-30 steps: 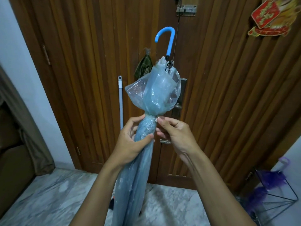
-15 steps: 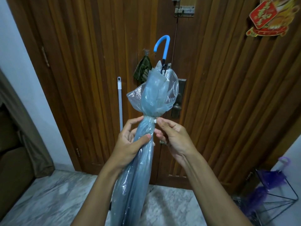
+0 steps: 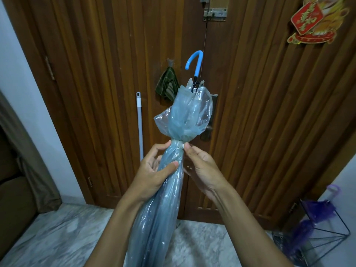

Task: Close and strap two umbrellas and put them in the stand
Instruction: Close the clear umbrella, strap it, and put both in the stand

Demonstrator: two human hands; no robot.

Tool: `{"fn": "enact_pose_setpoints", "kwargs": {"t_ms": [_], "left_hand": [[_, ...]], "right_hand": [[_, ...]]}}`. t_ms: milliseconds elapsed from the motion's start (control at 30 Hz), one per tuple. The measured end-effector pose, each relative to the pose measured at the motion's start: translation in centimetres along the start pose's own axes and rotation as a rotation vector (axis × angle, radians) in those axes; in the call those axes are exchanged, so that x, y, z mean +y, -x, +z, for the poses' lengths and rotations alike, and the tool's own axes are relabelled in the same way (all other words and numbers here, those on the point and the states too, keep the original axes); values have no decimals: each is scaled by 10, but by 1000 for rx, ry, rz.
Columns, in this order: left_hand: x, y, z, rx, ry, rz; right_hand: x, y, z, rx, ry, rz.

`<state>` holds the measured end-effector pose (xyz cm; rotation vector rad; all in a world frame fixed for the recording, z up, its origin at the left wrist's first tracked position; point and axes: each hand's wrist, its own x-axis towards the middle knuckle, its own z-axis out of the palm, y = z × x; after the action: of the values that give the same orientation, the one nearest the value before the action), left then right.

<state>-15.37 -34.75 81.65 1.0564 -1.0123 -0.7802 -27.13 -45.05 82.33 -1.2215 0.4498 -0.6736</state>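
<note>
Blue umbrella [image 3: 159, 218] is standing upright in front of me, its hook handle [image 3: 196, 62] pointing up toward the wooden door [image 3: 96, 74] and its tip dropping out of view below. I am holding it this way, I judge, so that the strap [image 3: 176, 142] is sitting where both hands can reach it.

My left hand [image 3: 154, 170] is gripping the gathered canopy just under the strap. The thumb is lying across the front and the fingers are curling round the back, squeezing the folds so the band can reach round. My right hand [image 3: 202, 168] is pinching the strap's free end between thumb and forefinger, right at a small white stud. Whether it is fastened, I cannot tell. Above the band the plastic is puffing out loosely, so the cinching is happening at that one spot only.

At my lower right a wire stand [image 3: 344, 226] is sitting on the marble floor [image 3: 57, 237], well apart from my hands. A purple umbrella [image 3: 316, 211] is leaning in it, so I am taking this blue one to be the second, needing only its strap done before going in.
</note>
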Motion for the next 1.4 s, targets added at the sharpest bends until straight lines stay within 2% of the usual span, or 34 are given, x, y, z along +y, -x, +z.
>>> {"fn": "enact_pose_setpoints", "kwargs": {"t_ms": [67, 233, 367, 467, 533, 633, 733, 800, 900, 1000, 1100, 1267, 1400], "left_hand": [[1, 0, -1, -13, -7, -10], [3, -1, 1, -51, -22, 5], [-3, -2, 6, -24, -12, -20], [-12, -8, 15, 72, -125, 15], [-19, -12, 23, 100, -247, 69], [-28, -17, 34, -21, -304, 60], [-30, -28, 42, -179, -186, -1], [-28, -40, 49, -124, -121, -38], [-24, -66, 65, -26, -183, 50], [-25, -86, 102, -109, -252, 147], [-37, -103, 151, -122, -249, 165], [-59, -133, 242, -132, -289, 160], [-78, -148, 331, -197, -292, 107]], "right_hand": [[0, 0, -2, -20, -5, -26], [3, -1, -1, 51, -43, -139], [7, -4, -5, 79, 21, -135], [10, -6, -11, 122, 122, -119], [11, -6, -17, 148, 108, -120], [8, -5, -30, 149, 134, -135], [1, 0, -53, 233, 200, -166], [-3, 7, -73, 285, 249, -171], [-9, 26, -104, 317, 329, -174], [-15, 46, -135, 328, 375, -167], [-24, 62, -171, 359, 380, -154], [-46, 90, -251, 415, 437, -110], [-63, 116, -331, 537, 483, -82]]}}
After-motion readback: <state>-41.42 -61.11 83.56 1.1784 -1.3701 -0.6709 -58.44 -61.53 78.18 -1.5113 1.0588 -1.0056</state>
